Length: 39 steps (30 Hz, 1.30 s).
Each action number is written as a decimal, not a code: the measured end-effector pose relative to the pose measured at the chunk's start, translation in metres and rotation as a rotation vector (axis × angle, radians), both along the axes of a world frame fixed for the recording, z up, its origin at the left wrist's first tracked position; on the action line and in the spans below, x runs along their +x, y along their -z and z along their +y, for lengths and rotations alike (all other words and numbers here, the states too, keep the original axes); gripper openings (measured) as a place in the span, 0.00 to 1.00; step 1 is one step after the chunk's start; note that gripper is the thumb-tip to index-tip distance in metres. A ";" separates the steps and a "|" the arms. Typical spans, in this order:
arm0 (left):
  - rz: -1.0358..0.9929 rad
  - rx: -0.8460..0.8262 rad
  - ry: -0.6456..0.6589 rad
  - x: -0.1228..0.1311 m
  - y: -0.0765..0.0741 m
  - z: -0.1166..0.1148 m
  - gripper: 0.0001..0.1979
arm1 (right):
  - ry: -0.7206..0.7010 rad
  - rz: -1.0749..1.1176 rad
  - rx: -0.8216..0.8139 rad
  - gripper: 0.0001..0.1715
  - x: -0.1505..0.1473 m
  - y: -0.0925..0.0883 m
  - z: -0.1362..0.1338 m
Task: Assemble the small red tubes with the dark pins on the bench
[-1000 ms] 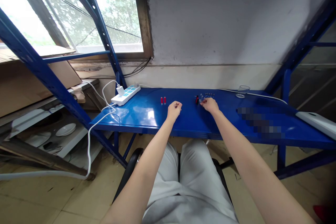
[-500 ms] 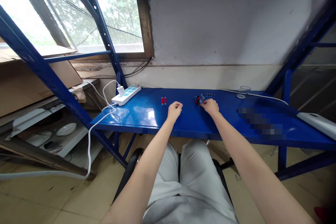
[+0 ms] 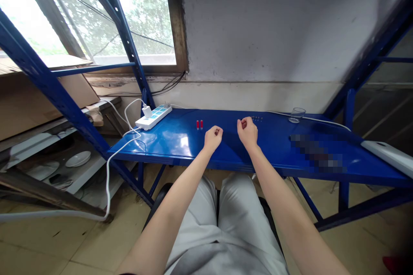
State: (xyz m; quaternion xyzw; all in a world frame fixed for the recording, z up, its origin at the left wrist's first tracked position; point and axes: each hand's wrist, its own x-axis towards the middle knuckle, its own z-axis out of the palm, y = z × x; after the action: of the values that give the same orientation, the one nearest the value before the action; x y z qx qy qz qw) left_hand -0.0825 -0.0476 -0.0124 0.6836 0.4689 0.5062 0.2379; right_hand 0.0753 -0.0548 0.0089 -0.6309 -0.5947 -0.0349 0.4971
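Observation:
My left hand (image 3: 213,138) is held over the front half of the blue table (image 3: 174,148), its fingers curled together. Whatever it may hold is too small or too hidden to see. Just to its right, my right hand (image 3: 248,132) has thumb and fingers drawn in, and I cannot make out anything between them. Behind that hand lies a row of several tiny shiny pieces (image 3: 257,118). Two small red cylinders with pale lower ends (image 3: 199,125) stand side by side, left of and beyond my left hand.
A white power strip (image 3: 154,117) with a plug and cable lies at the table's left end. Towards the right are a clear glass (image 3: 297,115), a blurred-out dark object (image 3: 316,152) and a white device (image 3: 389,154). A white cable runs along the back edge.
My right hand has moved left, closer to my left hand, and turned. The red-black item and clear pieces beside it are no longer visible. My left hand has barely moved.

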 end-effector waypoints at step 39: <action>0.758 0.208 -0.059 -0.065 -0.057 0.063 0.05 | -0.375 -0.105 -0.091 0.15 -0.012 0.015 -0.010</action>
State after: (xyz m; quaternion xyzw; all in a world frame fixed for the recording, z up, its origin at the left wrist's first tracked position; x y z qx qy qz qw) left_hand -0.1471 0.0154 0.0443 0.8287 0.4893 0.2691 -0.0373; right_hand 0.0636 -0.0647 -0.0063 -0.5282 -0.7279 0.0525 0.4341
